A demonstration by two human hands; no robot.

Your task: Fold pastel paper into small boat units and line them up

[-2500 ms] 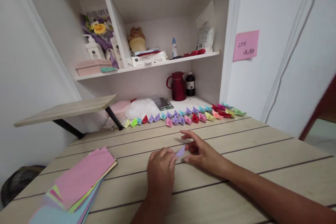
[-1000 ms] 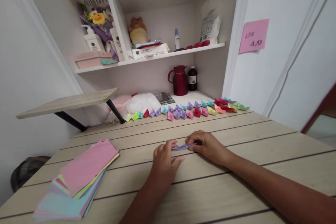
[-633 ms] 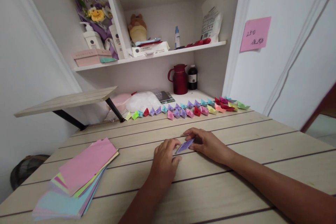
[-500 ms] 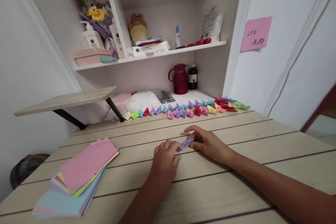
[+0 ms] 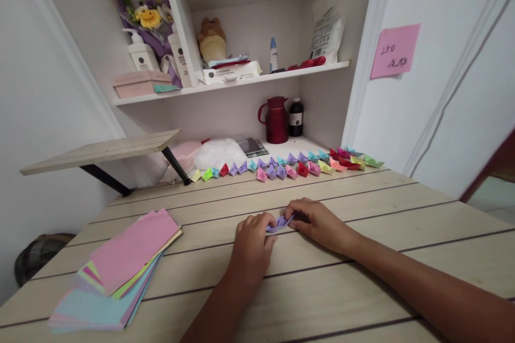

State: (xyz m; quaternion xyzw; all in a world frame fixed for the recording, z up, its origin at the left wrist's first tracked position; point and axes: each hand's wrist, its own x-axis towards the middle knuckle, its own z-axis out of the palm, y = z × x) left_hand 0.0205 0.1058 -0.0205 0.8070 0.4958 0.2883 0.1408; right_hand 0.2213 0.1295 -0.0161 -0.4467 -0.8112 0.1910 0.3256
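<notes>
At the far left a fanned stack of pastel paper sheets (image 5: 116, 273) lies on the pale wooden plank table (image 5: 362, 209), its lower corner cut off by the frame edge. My left hand (image 5: 251, 241) is curled, fingertips pinching the left end of a small purple folded paper piece (image 5: 279, 222) at the table's middle; my right hand (image 5: 317, 222) pinches its right end. My fingers hide most of it, so its fold seems boat-like at best. Behind runs a row of small coloured paper boats (image 5: 289, 165).
</notes>
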